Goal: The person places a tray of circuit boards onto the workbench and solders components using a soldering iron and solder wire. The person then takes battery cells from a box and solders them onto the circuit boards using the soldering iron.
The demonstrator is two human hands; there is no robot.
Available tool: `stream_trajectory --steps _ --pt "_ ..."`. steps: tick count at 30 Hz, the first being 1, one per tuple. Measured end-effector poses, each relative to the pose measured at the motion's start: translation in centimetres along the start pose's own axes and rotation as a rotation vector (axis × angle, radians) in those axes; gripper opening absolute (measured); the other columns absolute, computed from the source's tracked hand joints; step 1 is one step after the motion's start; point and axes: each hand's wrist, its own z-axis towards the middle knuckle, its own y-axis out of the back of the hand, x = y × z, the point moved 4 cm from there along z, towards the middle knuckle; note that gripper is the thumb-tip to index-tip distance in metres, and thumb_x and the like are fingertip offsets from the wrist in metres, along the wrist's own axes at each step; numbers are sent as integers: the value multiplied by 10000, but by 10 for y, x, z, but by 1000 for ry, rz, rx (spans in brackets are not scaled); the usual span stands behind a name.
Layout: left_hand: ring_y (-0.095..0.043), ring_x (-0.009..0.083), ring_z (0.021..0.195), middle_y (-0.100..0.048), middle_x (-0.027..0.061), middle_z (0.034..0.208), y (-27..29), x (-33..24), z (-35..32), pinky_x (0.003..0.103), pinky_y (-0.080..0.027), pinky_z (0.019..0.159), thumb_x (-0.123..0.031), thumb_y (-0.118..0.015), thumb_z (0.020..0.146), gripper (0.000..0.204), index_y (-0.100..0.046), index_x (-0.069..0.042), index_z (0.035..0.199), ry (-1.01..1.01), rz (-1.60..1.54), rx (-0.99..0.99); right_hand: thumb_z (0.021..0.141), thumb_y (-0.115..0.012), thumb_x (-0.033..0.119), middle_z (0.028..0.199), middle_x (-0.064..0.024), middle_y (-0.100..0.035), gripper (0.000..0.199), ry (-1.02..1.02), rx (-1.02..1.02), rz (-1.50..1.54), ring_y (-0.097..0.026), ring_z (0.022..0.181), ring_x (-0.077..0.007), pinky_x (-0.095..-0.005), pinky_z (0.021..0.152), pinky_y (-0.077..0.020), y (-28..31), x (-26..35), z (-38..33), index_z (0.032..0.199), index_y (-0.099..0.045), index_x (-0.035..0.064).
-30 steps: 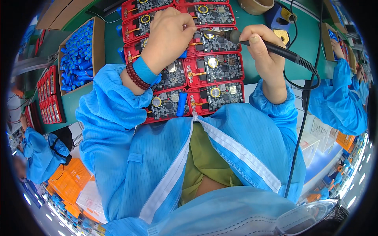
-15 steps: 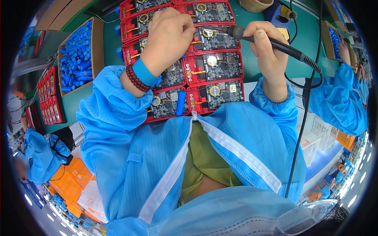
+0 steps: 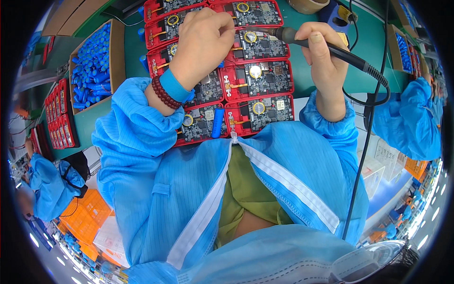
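Low in the frame the blue smock crowds the near edge of the red tray of circuit boards (image 3: 283,78). At upper centre the left hand (image 3: 203,45) rests on the boards, fingers curled together; I cannot tell what they pinch. Beside it, the right hand (image 3: 321,52) wraps a black soldering iron (image 3: 302,39), with bare green bench (image 3: 302,85) along the tray's right edge.

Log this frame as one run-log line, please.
left hand: pressing on red-framed circuit boards | right hand: gripping soldering iron, tip toward boards | nearby: box of blue cells
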Motion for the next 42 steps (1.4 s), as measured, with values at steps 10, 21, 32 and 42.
stream_trajectory --steps 10,21,32,42 --pt "-541 286 825 -554 112 820 2 2 4 358 -428 751 -93 -574 803 74 -588 -32 841 -81 -50 90 937 -522 184 638 41 -476 202 62 3 32 -370 563 -23 -197 498 -278 4 3 2 893 -621 14" --pt "-555 289 872 -565 121 882 6 -4 4 349 -450 779 -38 -573 783 58 -588 5 818 -161 -25 165 934 -533 195 698 14 -545 213 31 41 -17 -414 592 -41 -204 525 -331 -3 2 3 877 -623 10" --pt "-550 289 867 -557 121 873 8 -8 5 351 -449 778 -19 -570 765 49 -583 8 804 -161 -29 205 933 -537 213 747 -2 -578 226 7 71 -41 -448 637 -51 -206 564 -364 -5 -2 3 888 -623 9" --pt "-543 294 851 -551 121 858 10 -14 6 356 -446 769 -4 -571 749 36 -573 7 783 -179 -16 200 931 -536 192 746 -3 -578 208 25 59 2 -465 648 -55 -209 575 -376 -6 -2 1 909 -622 4"
